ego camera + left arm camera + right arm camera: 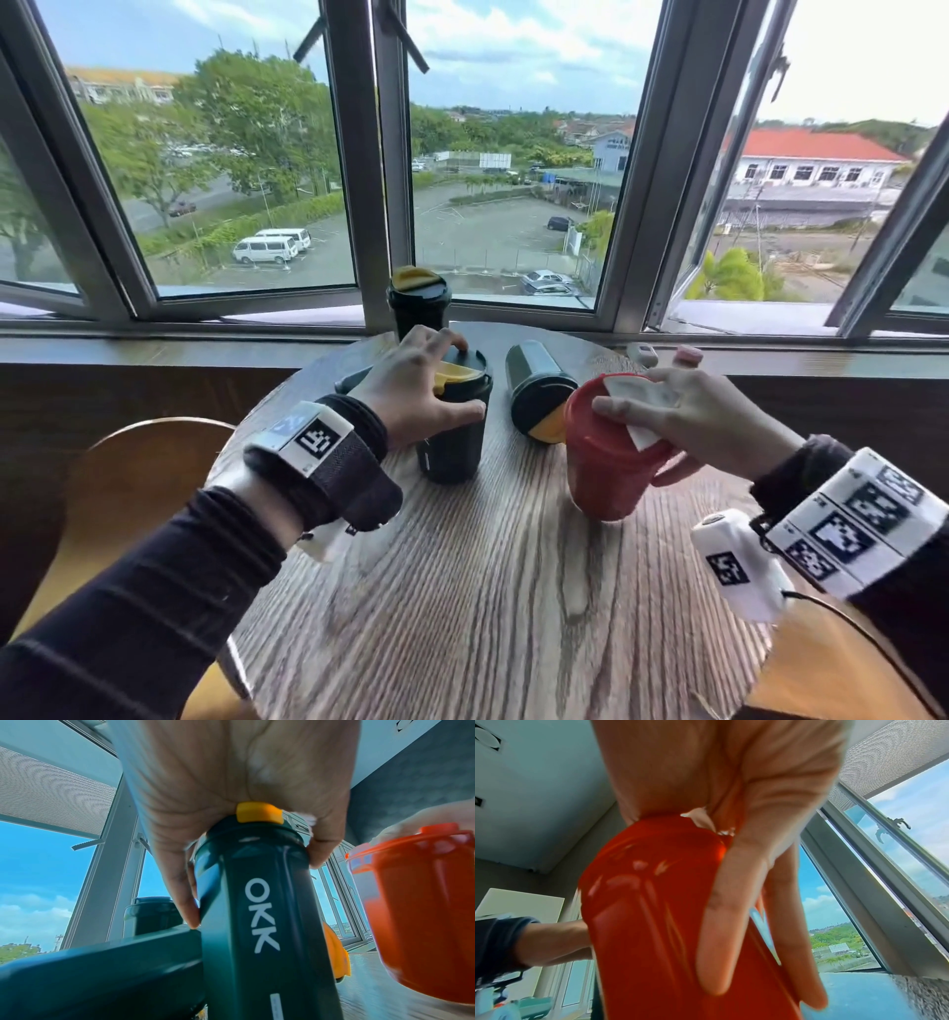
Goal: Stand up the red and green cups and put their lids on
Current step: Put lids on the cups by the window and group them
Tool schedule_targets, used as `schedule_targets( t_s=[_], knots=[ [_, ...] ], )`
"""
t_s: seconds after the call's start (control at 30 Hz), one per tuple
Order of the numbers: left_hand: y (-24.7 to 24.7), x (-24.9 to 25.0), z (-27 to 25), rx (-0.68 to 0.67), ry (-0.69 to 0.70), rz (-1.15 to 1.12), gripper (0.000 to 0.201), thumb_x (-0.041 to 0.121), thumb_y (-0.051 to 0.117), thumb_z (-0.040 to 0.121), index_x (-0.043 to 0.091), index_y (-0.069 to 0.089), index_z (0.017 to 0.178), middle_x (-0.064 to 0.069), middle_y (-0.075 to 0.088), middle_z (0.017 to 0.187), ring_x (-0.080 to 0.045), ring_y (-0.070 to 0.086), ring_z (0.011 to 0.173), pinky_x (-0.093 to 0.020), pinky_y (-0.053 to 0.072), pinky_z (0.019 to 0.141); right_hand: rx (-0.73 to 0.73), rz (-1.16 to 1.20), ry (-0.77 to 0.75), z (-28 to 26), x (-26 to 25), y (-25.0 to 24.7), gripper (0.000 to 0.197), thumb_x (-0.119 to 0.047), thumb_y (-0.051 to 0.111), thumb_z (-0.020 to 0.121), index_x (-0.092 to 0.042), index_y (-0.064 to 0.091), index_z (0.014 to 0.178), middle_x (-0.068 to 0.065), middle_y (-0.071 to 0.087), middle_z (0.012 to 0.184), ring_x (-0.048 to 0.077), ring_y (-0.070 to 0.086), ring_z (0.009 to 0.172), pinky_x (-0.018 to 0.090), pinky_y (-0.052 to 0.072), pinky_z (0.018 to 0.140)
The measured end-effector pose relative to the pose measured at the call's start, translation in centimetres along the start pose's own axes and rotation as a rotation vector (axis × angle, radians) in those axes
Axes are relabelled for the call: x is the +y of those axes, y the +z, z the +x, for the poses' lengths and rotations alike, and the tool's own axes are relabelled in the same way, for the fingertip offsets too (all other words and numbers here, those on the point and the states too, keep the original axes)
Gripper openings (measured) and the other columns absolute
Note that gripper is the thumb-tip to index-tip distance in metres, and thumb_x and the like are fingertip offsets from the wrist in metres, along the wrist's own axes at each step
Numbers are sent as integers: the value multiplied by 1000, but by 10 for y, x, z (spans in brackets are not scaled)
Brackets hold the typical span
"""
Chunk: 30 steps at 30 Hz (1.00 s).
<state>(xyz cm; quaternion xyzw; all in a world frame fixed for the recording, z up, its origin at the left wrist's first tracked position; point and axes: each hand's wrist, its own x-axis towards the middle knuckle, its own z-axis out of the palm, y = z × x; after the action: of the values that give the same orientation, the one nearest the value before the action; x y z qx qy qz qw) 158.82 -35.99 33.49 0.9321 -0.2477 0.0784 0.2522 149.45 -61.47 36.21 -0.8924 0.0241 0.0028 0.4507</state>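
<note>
A dark green cup (452, 457) (257, 923) stands upright on the round wooden table (488, 591). Its green lid with a yellow flap (454, 372) (258, 812) sits on top. My left hand (411, 390) (231, 770) lies over that lid, with fingers and thumb curled round its rim. The red cup (601, 473) (416, 902) (641, 923) is to the right, leaning and blurred. It carries a red lid with a white flap (637, 398). My right hand (708, 416) (731, 780) grips the red cup's top from above, fingers down its side.
A second green cup (539, 390) lies on its side between the two. A third green cup (418, 298) stands by the window. A flat dark green object (349, 380) lies behind my left hand. Two small items (667, 354) sit at the back right. A wooden chair (144, 488) is at the left.
</note>
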Motion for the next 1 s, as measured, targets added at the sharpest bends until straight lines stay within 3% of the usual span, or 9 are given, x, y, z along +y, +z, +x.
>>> schedule_targets(
  t_s=[0.13, 0.3, 0.4, 0.5, 0.6, 0.7, 0.77, 0.87, 1.0],
  knots=[
    [0, 0, 0, -4, 9, -14, 70, 49, 70, 70, 21, 42, 128, -7, 46, 126, -23, 49, 108, -36, 45, 93, 8, 29, 151, 9, -4, 1, 19, -33, 62, 87, -14, 59, 91, 10, 65, 71, 26, 65, 55, 39, 58, 54],
    [0, -1, 1, 13, 30, -14, 66, 45, 71, 72, 20, 44, 127, -8, 47, 124, -24, 49, 109, -34, 43, 92, 53, 22, 182, 9, 0, -3, 22, -46, 63, 83, -28, 66, 94, 16, 65, 67, 32, 67, 53, 46, 58, 48],
    [1, -2, 2, 17, 39, -16, 66, 45, 71, 72, 20, 44, 126, -7, 46, 124, -23, 48, 109, -32, 43, 92, 68, 16, 170, 8, 2, -1, 28, -49, 60, 84, -32, 65, 106, 17, 66, 70, 33, 68, 58, 46, 59, 51],
    [3, -5, 3, 17, 44, -18, 68, 50, 70, 70, 22, 44, 126, -6, 47, 124, -21, 48, 107, -30, 42, 88, 79, -9, 151, 7, 2, -1, 36, -55, 51, 86, -28, 62, 107, 15, 66, 66, 34, 70, 61, 46, 59, 53],
    [5, -6, 3, 48, 51, -39, 76, 67, 58, 62, 24, 46, 124, -4, 48, 123, -18, 49, 105, -27, 39, 85, 75, -21, 144, 11, 7, -7, 50, -62, 42, 85, -19, 59, 106, 18, 65, 77, 34, 71, 63, 49, 59, 56],
    [8, -6, 2, 86, 28, -61, 79, 78, 42, 60, 28, 47, 121, -1, 49, 123, -16, 49, 104, -29, 40, 85, 83, -39, 64, 22, 14, -22, 59, -65, 33, 84, -16, 59, 104, 17, 62, 101, 32, 70, 69, 44, 59, 57],
    [9, -6, 2, 108, 7, -59, 76, 77, 39, 63, 29, 48, 122, 1, 50, 123, -14, 50, 105, -28, 39, 84, 87, -106, 8, 36, 17, -36, 64, -64, 30, 85, -10, 64, 97, 14, 66, 101, 26, 67, 76, 41, 59, 64],
    [8, -1, 1, 117, -14, -49, 72, 73, 40, 64, 30, 50, 121, 4, 52, 121, -12, 50, 104, -26, 37, 81, 82, -179, -122, 61, 17, -56, 47, -47, 35, 95, -11, 65, 91, 8, 71, 92, 24, 66, 80, 41, 54, 75],
    [7, 4, -1, 130, -63, -66, 71, 72, 43, 64, 32, 52, 122, 7, 53, 121, -11, 51, 105, -32, 44, 86, -80, -486, -419, 99, 23, -68, 12, -25, 60, 89, -19, 64, 100, -3, 69, 98, 19, 67, 92, 31, 51, 83]
  ],
)
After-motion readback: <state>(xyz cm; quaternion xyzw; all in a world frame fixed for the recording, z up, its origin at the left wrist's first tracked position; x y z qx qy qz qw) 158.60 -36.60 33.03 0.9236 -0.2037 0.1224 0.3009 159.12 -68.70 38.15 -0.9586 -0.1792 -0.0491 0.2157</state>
